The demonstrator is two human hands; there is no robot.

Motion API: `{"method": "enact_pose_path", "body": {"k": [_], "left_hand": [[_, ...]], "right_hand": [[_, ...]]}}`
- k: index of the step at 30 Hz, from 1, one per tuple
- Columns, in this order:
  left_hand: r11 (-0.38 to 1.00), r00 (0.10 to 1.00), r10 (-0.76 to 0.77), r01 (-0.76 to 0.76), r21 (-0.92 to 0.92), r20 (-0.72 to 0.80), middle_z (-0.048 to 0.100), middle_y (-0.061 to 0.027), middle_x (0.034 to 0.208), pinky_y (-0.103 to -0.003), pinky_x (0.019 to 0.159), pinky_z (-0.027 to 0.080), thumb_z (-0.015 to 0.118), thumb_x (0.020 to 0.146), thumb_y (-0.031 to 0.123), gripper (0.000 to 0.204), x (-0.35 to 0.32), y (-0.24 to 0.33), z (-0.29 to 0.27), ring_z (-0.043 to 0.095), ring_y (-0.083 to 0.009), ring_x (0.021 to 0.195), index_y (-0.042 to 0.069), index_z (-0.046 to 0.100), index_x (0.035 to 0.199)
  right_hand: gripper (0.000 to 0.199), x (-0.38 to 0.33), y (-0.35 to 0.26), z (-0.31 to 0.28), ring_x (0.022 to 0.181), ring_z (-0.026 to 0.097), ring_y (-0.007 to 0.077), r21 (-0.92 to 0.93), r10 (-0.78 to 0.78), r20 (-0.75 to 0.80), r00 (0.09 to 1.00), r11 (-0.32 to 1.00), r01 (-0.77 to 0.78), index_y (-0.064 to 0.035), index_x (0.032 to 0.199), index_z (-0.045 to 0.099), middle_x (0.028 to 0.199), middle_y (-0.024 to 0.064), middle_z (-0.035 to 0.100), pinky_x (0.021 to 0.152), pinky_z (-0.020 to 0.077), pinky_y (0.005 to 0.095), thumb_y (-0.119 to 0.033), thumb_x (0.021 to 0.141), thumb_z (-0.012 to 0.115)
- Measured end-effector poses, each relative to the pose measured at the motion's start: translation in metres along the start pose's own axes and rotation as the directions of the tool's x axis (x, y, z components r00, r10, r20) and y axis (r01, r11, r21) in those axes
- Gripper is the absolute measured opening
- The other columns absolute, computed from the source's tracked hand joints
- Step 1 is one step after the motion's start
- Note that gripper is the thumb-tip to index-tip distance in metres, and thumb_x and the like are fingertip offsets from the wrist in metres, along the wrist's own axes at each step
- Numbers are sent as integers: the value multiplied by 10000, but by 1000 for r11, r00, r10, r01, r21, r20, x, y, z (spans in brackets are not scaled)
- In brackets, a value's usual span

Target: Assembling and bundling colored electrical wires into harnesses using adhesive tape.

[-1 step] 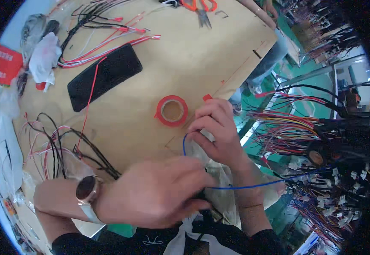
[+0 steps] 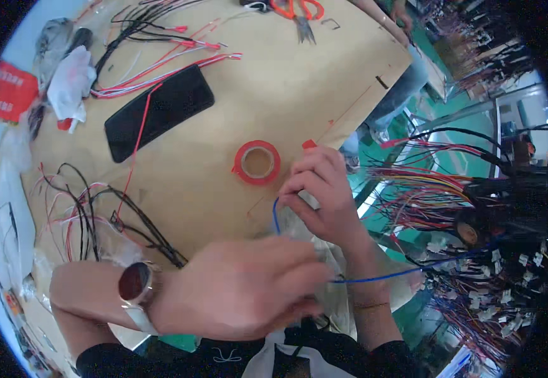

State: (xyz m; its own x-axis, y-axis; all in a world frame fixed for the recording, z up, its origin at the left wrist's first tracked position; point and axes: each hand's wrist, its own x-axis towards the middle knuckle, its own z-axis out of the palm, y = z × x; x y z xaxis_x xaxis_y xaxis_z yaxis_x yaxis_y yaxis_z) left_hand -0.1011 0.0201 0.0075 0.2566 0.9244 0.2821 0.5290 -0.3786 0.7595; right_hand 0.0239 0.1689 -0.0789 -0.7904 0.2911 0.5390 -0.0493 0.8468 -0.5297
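Blue wire point(image 2: 374, 278) pinched near red tape roll point(image 2: 256, 180)

A short span, its long axis running near to far, is pinched at the far end by the right hand point(image 2: 321, 195); its near end is hidden by the left hand point(image 2: 255, 277), whose grip cannot be told through blur. From beside that hand, blue wire is stretched rightward across the right forearm point(image 2: 367, 295).

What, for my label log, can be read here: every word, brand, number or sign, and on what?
Red packet: pale printed characters, too blurred to read.
Tabletop: small red marks, too small to read.
Black top: a white line emblem, no letters to make out.
Nothing reads clearly enough to quote.
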Motion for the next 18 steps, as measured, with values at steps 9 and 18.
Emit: {"method": "enact_pose_path", "body": {"k": [9, 18], "left_hand": [[776, 965, 259, -177, 606, -50, 595, -89, 980, -225, 595, 497, 632, 644, 93, 266, -23, -26, 25, 610, -173, 792, -1, 640, 892], [718, 978, 207, -133, 683, -27, 608, -99, 931, -237, 609, 498, 630, 698, 111, 159, -18, -29, 23, 604, -180, 778, 34, 654, 836]], "right_hand": [[115, 0, 21, -45, 707, 579, 214, -92, 230, 40, 972, 970, -225, -23, 819, 611, 769, 98, 583, 647, 456, 280, -5, 725, 676], [119, 18, 38, -33, 705, 584, 134, 117, 396, -123, 910, 916, -383, 10, 840, 640, 792, 69, 610, 651, 458, 239, 20, 728, 677]]}}
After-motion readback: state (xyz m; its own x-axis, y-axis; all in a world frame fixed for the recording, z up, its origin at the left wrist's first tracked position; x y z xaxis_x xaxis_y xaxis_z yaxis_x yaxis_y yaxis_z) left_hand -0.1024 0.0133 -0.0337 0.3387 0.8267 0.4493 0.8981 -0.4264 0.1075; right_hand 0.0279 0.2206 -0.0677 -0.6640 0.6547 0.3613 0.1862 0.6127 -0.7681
